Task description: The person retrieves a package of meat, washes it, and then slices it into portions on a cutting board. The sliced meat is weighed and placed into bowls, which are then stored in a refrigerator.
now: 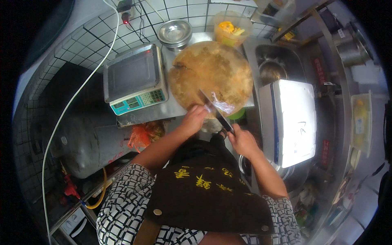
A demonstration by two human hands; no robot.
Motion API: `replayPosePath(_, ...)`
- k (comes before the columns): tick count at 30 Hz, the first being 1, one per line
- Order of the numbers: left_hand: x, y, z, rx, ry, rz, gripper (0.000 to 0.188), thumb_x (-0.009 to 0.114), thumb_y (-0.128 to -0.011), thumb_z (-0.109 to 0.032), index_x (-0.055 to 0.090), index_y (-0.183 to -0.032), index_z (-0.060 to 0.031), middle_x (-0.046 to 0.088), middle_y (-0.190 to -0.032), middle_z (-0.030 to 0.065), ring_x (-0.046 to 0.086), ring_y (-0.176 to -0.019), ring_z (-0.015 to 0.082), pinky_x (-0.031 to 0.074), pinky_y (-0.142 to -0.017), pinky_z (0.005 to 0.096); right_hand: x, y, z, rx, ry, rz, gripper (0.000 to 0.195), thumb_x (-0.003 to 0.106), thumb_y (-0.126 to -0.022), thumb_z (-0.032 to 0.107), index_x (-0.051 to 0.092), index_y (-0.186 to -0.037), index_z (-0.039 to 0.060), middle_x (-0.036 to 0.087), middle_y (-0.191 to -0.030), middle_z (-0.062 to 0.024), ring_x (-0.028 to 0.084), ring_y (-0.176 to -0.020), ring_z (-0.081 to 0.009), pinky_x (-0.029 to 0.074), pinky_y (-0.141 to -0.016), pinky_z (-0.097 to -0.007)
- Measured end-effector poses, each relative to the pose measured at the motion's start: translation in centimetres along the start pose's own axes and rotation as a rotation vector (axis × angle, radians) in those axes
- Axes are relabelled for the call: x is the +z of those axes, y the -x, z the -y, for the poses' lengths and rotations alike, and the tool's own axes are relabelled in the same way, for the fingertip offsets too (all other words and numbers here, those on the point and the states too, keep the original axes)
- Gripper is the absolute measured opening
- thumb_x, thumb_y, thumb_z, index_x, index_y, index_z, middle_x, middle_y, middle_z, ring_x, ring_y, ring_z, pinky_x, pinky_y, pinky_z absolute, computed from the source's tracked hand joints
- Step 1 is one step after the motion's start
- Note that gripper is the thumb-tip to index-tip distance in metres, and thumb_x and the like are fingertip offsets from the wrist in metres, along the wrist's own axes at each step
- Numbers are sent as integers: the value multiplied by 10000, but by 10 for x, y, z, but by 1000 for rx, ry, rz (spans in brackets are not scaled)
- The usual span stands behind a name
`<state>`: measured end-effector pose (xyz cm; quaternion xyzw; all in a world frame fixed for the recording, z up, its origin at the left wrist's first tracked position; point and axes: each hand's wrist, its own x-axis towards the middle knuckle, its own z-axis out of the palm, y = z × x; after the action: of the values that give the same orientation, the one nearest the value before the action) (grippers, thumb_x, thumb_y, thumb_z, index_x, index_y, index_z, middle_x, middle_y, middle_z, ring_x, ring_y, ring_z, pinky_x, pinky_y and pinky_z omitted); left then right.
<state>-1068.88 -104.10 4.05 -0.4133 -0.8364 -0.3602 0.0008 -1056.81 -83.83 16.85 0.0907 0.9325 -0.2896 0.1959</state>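
A round wooden chopping block (pixel 211 70), stained and cracked near its left side, stands in front of me. My right hand (pixel 245 141) grips the dark handle of a kitchen knife (pixel 219 117), whose blade points away and leftward over the block's near edge. Beside the blade, my left hand (pixel 194 119) has its fingers bunched on a small pale piece of food (pixel 208 108), mostly covered by the fingertips. Just right of the blade lies a thin, whitish, shiny piece (pixel 225 107) on the wood; whether it is food skin or plastic I cannot tell.
A digital scale (pixel 133 76) sits left of the block, with stacked metal bowls (pixel 175 32) behind. A plastic tub (pixel 234 35) holding yellow pieces stands at the back. A white foam box (pixel 294 122) rests across the sink (pixel 280 50) at right. A pale cable (pixel 76 92) hangs at left.
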Motion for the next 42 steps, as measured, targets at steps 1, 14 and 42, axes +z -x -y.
replayPosePath(1, 0, 1, -1, -13, 10, -8, 319, 570, -742, -17, 625, -1055, -39, 591, -1085, 134, 543, -1025, 340, 466, -885, 414, 3, 2, 5, 8, 14, 11, 261, 542, -930, 257, 476, -1018, 20, 645, -837, -292, 616, -797, -488, 487, -734, -568)
replayPosePath(14, -14, -16, -3, -214, -28, 92, 225, 630, -801, -115, 567, -1011, -64, 615, -901, 169, 601, -866, 393, 484, -727, 483, 4, -2, -6, 225, -341, -357, 254, 555, -948, 248, 505, -1056, 24, 653, -806, -257, 624, -799, -469, 500, -689, -511)
replayPosePath(42, -40, 38, 35, -551, 150, -97, 130, 634, -866, -146, 610, -946, -47, 653, -877, 164, 647, -821, 351, 506, -726, 390, 39, -65, 17, 213, -167, -226, 320, 544, -943, 265, 483, -1053, -30, 628, -816, -324, 591, -816, -525, 470, -741, -579)
